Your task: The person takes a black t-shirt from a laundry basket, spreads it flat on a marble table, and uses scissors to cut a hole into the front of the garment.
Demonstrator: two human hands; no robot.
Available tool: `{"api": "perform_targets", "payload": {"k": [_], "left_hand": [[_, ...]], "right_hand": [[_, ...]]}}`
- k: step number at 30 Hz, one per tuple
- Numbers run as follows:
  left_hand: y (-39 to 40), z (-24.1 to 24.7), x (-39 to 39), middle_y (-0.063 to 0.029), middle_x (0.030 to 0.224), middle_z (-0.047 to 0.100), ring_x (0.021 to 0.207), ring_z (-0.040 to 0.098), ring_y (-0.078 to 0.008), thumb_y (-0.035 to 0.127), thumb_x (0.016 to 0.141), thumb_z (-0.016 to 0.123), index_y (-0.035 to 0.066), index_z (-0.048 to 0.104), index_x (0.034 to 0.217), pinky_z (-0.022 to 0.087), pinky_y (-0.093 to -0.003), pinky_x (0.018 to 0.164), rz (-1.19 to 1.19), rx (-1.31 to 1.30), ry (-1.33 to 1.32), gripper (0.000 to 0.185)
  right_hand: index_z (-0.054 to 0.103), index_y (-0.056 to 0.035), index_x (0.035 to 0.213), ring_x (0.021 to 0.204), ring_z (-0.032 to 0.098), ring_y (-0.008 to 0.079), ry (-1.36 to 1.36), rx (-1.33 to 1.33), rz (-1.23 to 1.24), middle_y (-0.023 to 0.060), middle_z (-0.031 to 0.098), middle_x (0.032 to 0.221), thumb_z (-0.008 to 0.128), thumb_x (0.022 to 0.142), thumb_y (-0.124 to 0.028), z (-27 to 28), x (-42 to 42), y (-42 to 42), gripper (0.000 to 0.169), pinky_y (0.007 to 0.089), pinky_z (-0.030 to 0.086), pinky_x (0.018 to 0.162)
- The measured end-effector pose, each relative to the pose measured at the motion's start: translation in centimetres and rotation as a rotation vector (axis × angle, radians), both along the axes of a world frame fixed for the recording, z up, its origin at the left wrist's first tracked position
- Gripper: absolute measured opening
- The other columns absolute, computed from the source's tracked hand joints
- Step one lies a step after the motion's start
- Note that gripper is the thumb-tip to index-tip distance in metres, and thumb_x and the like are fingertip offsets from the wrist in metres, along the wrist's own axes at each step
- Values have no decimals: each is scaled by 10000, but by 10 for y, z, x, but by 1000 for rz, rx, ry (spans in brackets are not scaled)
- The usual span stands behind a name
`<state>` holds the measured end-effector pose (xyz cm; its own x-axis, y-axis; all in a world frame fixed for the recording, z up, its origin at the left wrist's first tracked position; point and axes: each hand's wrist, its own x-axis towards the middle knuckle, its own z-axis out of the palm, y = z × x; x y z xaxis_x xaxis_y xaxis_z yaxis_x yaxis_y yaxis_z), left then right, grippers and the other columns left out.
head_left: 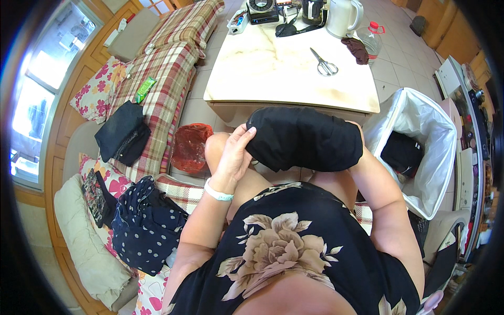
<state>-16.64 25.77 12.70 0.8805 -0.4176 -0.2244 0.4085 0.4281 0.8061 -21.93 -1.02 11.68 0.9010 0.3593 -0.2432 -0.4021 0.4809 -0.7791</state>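
A black cloth item (pixel 303 138), perhaps a folded garment, is held up over my knees, in front of the near edge of the table. My left hand (pixel 239 147) pinches its left end between thumb and fingers. At the right end, my right hand (pixel 356 132) is mostly hidden behind or inside the cloth; only a bit of it shows along the edge. Metal scissors (pixel 326 67) lie with their blades parted slightly or closed, too small to tell, on the pale marble-patterned table (pixel 256 75) beyond the cloth.
Right of my knees stands a white-lined bin (pixel 437 157) with black clothing (pixel 402 153) inside. A red plastic-lined basket (pixel 191 147) is by my left knee. Dark folded clothes (pixel 123 134) and a polka-dot garment (pixel 145 228) lie on the sofa. A kettle (pixel 342 17) stands at the table's far side.
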Motion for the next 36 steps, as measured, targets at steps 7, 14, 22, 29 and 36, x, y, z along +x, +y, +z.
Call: {"api": "perform_targets", "payload": {"k": [7, 14, 22, 29, 36], "left_hand": [[18, 18, 39, -57, 1081, 688, 1013, 643, -137, 125, 1024, 548, 28, 623, 1102, 491, -291, 958, 90, 27, -247, 146], [24, 25, 43, -84, 1097, 682, 1009, 645, -143, 89, 988, 598, 1, 585, 1149, 495, -291, 950, 89, 85, -289, 183], [10, 65, 51, -59, 1069, 658, 1002, 615, -120, 106, 932, 665, -43, 519, 1293, 482, -242, 894, 227, 255, -573, 417], [-12, 114, 158, -218, 1312, 587, 1168, 600, -233, 78, 866, 708, -72, 409, 1452, 446, -324, 1043, 266, 329, -779, 675], [-29, 195, 315, -82, 1102, 696, 959, 666, -143, 63, 942, 639, -2, 651, 1244, 522, -239, 881, 216, 279, -933, 309]], "right_hand": [[649, 8, 1192, 1018, 668, 198, 224, -25, -136, 104, 692, 1193, 623, 974, -185, -13, 20, -25, 292, 330, 533, 914], [628, -22, 1226, 1124, 640, 213, 4, 71, -441, 125, 669, 1230, 511, 1043, -279, -11, 16, -39, 337, 364, 514, 992], [613, -15, 1236, 963, 694, 163, -233, 13, -520, 89, 719, 1103, 612, 999, -276, 51, 32, -63, 353, 295, 541, 852], [578, -38, 1349, 891, 635, 68, -393, -365, -521, 26, 697, 1038, 696, 933, -129, 93, 130, -93, 442, 218, 499, 751], [678, -30, 1172, 943, 648, 114, -833, -526, -774, 34, 713, 1057, 703, 935, -208, 180, 252, -129, 298, 265, 506, 792]]}}
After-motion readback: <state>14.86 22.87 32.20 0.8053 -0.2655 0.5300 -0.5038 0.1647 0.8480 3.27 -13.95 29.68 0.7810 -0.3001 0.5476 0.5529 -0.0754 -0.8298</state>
